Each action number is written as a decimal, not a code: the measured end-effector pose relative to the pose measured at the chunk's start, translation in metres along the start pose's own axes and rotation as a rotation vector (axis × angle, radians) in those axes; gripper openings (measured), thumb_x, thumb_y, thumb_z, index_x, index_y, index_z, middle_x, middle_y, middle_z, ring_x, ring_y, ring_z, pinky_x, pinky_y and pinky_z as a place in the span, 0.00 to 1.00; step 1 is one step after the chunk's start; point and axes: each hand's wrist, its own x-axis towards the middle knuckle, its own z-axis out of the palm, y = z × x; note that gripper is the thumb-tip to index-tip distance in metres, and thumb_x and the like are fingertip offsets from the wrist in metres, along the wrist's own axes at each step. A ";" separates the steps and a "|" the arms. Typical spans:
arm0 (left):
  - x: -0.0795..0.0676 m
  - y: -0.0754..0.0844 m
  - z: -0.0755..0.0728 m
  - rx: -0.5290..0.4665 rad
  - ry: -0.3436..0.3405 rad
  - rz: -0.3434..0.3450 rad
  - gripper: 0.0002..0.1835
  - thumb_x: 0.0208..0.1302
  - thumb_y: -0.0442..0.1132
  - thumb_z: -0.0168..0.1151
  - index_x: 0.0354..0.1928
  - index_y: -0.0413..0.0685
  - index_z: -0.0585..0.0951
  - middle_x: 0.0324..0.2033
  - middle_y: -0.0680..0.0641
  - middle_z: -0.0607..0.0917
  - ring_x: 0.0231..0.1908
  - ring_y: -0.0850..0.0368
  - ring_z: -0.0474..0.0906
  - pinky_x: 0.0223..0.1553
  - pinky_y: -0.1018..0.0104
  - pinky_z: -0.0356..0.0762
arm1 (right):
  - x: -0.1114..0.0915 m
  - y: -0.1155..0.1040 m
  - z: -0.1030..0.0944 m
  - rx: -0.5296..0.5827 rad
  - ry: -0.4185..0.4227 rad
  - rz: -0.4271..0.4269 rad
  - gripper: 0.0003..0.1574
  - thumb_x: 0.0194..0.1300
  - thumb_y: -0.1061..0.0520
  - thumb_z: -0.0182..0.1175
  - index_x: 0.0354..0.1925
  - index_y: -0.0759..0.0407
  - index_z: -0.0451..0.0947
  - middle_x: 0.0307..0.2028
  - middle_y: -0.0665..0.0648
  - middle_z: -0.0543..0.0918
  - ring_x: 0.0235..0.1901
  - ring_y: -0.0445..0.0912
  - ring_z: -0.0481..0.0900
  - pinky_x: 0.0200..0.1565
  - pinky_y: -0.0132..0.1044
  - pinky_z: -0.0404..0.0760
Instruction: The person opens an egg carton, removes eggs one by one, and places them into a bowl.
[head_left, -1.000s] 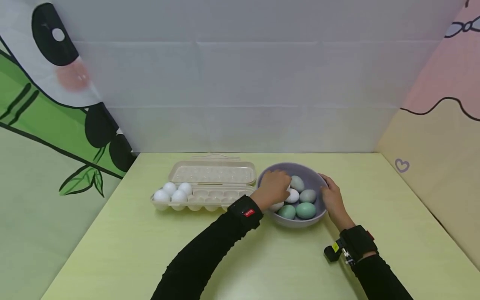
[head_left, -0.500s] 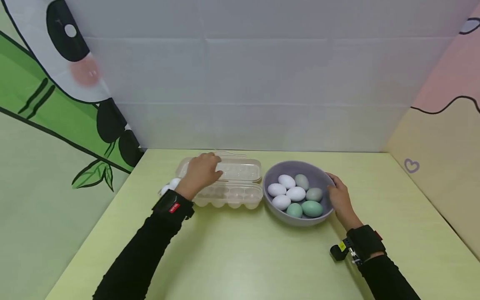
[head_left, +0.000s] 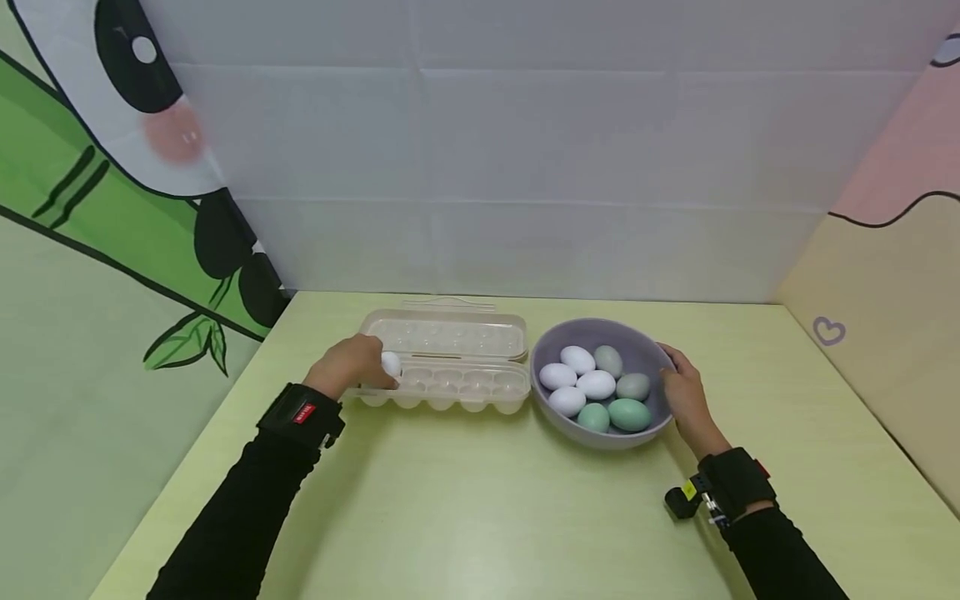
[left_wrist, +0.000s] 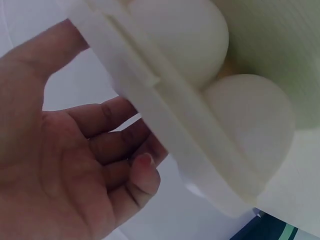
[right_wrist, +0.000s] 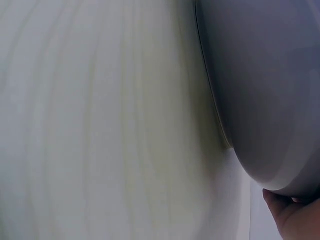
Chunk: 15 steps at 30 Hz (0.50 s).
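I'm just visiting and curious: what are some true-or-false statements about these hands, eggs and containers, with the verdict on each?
1. The left hand is at the carton. True.
2. The carton's lid is closed. False: it lies open.
3. The right hand grips the bowl. True.
4. The eggs in the bowl are all white. False: some are green or grey-green.
5. The bowl stands on the table. True.

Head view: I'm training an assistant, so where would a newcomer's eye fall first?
Probably the purple bowl of white and greenish eggs, right of centre, with the right hand gripping its rim. Next, the open egg carton just left of it, the left hand at its left end. The cartoon eye at upper left also stands out.
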 end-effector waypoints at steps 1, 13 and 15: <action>0.000 0.000 0.000 0.001 -0.003 0.011 0.25 0.52 0.46 0.71 0.41 0.31 0.75 0.32 0.43 0.78 0.32 0.49 0.74 0.37 0.55 0.75 | 0.000 0.000 0.000 0.002 -0.003 -0.001 0.31 0.71 0.67 0.31 0.71 0.68 0.51 0.70 0.68 0.54 0.69 0.60 0.50 0.67 0.55 0.50; 0.001 -0.003 0.000 -0.043 0.009 0.068 0.18 0.52 0.41 0.70 0.36 0.35 0.75 0.28 0.46 0.76 0.28 0.51 0.71 0.31 0.60 0.71 | -0.003 0.001 0.001 -0.003 0.013 0.011 0.31 0.70 0.67 0.32 0.71 0.68 0.52 0.69 0.68 0.55 0.69 0.60 0.50 0.66 0.56 0.50; 0.001 -0.004 -0.002 -0.055 0.030 0.082 0.18 0.53 0.41 0.70 0.36 0.34 0.76 0.28 0.45 0.76 0.28 0.51 0.71 0.31 0.60 0.70 | -0.003 0.001 0.002 -0.001 0.013 0.012 0.31 0.70 0.67 0.32 0.70 0.68 0.52 0.69 0.68 0.55 0.69 0.60 0.50 0.67 0.55 0.50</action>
